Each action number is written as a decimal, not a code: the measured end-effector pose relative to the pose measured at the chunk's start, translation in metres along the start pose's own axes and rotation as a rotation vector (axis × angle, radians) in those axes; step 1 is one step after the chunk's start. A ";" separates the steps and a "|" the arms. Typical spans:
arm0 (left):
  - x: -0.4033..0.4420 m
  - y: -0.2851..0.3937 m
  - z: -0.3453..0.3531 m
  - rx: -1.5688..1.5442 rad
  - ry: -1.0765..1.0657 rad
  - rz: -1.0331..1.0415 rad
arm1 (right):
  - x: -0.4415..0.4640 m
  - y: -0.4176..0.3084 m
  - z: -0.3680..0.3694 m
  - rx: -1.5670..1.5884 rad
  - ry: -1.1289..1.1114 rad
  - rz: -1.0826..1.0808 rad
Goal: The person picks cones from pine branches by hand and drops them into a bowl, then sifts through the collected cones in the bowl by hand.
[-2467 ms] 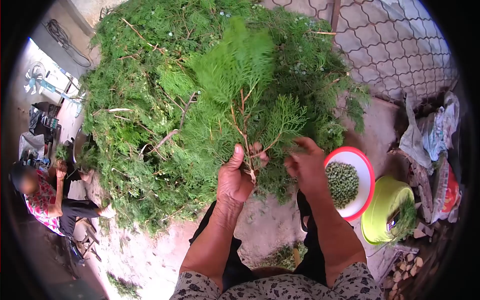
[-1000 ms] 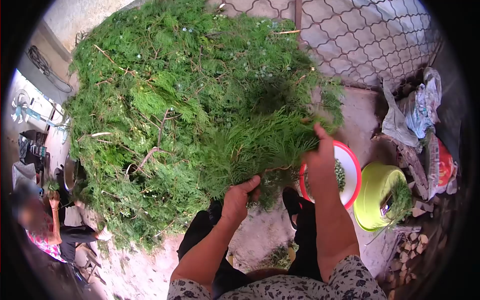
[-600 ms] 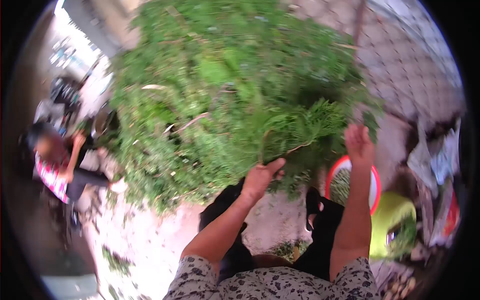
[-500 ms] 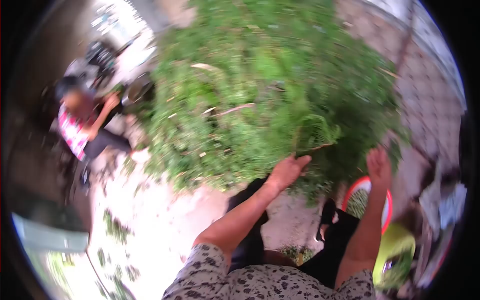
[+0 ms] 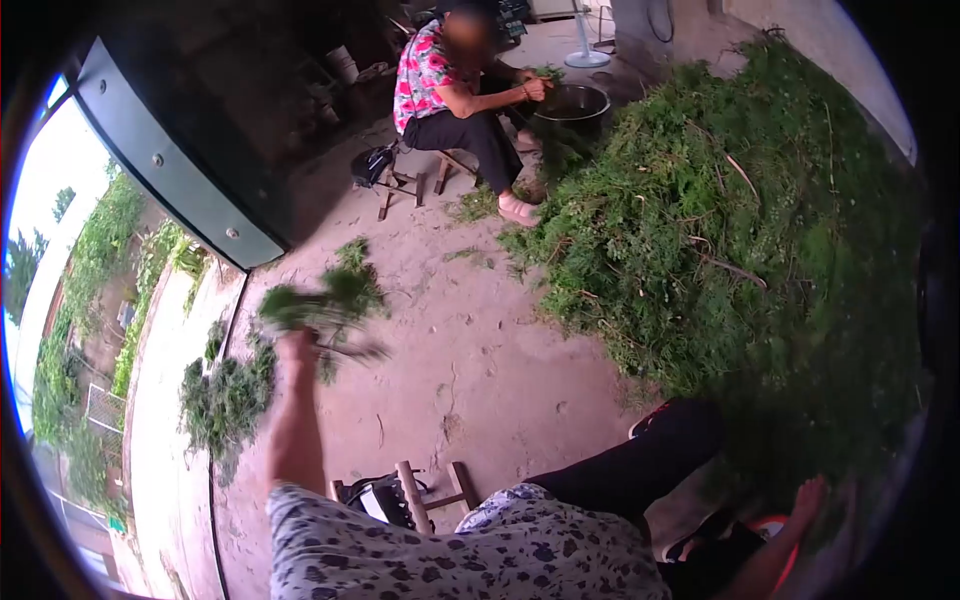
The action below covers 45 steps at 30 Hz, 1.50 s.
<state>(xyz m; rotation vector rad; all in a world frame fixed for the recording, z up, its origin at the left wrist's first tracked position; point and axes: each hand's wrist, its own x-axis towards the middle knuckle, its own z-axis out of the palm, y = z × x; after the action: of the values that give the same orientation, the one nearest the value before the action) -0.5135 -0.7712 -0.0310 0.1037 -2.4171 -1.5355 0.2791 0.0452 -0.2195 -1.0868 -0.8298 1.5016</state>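
My left hand (image 5: 295,347) is stretched out to the left, closed around a leafy green sprig (image 5: 318,303). Motion smears the sprig and the fingers. Below it on the concrete floor lie loose green cuttings (image 5: 228,390). Low on the right, my right hand (image 5: 808,497) is held close to the big heap of feathery green branches (image 5: 690,230), above a red-rimmed basin (image 5: 770,524) that is mostly hidden. Its fingers look curled together; whether they hold anything cannot be made out.
Across the floor a person in a floral shirt (image 5: 422,80) sits on a low stool, hands over a metal basin (image 5: 572,103). A wooden stool (image 5: 412,496) stands beside me. A green-grey door panel (image 5: 170,160) borders the left, and a fan base (image 5: 587,58) stands behind.
My view has swung left. The left hand has carried a sprig from the heap out over the floor on the left. My right hand remains near the red-rimmed basin.
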 end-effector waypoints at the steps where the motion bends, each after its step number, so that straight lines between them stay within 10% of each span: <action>1: 0.027 0.004 -0.087 0.221 0.295 0.032 | 0.005 0.005 0.002 0.022 -0.017 0.022; 2: 0.040 0.012 -0.148 0.444 0.586 0.066 | 0.008 0.011 0.007 0.046 -0.031 0.044; 5: -0.030 0.124 -0.174 -0.139 0.907 -0.237 | 0.014 0.012 -0.008 0.105 -0.032 0.095; 6: -0.007 0.050 -0.209 0.544 0.941 0.262 | 0.014 0.008 -0.016 0.127 -0.018 0.107; 7: 0.017 -0.012 -0.225 0.517 0.918 0.075 | 0.019 0.011 -0.018 0.158 -0.003 0.153; 8: 0.003 0.000 -0.186 0.489 0.875 -0.105 | 0.030 0.021 -0.024 0.188 0.026 0.193; 10: 0.006 -0.008 -0.119 1.032 0.096 -0.232 | 0.033 0.025 -0.004 -0.025 0.224 0.209; 12: -0.005 -0.038 0.015 -0.287 0.264 -0.306 | -0.017 0.013 0.023 0.024 0.074 0.026; 21: -0.320 0.242 0.484 -0.928 -1.108 -0.461 | -0.084 -0.043 0.117 -0.134 0.419 0.025; 28: -0.530 0.338 0.557 -0.783 -1.445 -0.746 | -0.057 0.010 0.117 -0.150 0.461 0.161; 45: -0.532 0.360 0.587 -0.665 -1.341 -0.807 | 0.044 0.071 0.248 0.178 0.398 0.339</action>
<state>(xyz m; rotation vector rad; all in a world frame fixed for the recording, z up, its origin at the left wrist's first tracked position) -0.1298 0.0093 -0.0439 -0.1796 -2.5049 -3.5962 0.0208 0.0844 -0.2080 -1.3789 -0.2395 1.5262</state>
